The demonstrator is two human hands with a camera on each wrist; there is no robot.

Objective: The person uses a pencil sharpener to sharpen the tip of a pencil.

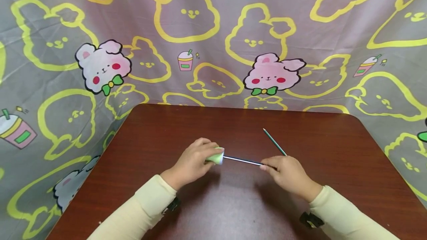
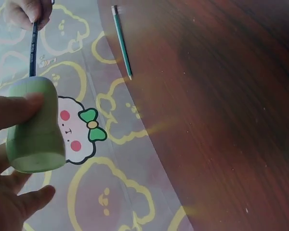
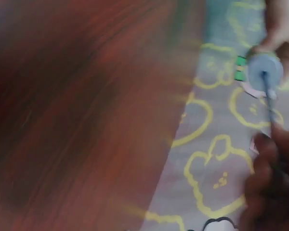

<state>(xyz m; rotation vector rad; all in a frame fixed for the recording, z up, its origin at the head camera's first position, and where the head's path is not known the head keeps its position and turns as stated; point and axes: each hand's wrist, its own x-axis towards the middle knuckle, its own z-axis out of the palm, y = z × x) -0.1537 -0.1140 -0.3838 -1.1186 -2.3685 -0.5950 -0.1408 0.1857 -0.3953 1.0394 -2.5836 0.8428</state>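
My left hand (image 1: 191, 162) grips a light green pencil sharpener (image 2: 34, 127), held up over the table with its pale end facing right. A dark blue pencil with a white stripe (image 1: 241, 160) has one end in the hole of that pale end (image 3: 265, 70). My right hand (image 1: 289, 173) pinches this pencil further along, and its far end is hidden by the hand in the head view. Beyond my right hand lies a green pencil (image 1: 274, 141) on the table, its tip pointing away; the right hand covers its near end in the head view.
The brown wooden table (image 1: 186, 125) has rounded far corners. A grey curtain (image 1: 213, 55) printed with yellow outlines and white rabbits hangs behind it and along the sides. A dark band sits at each wrist. The right wrist view is blurred.
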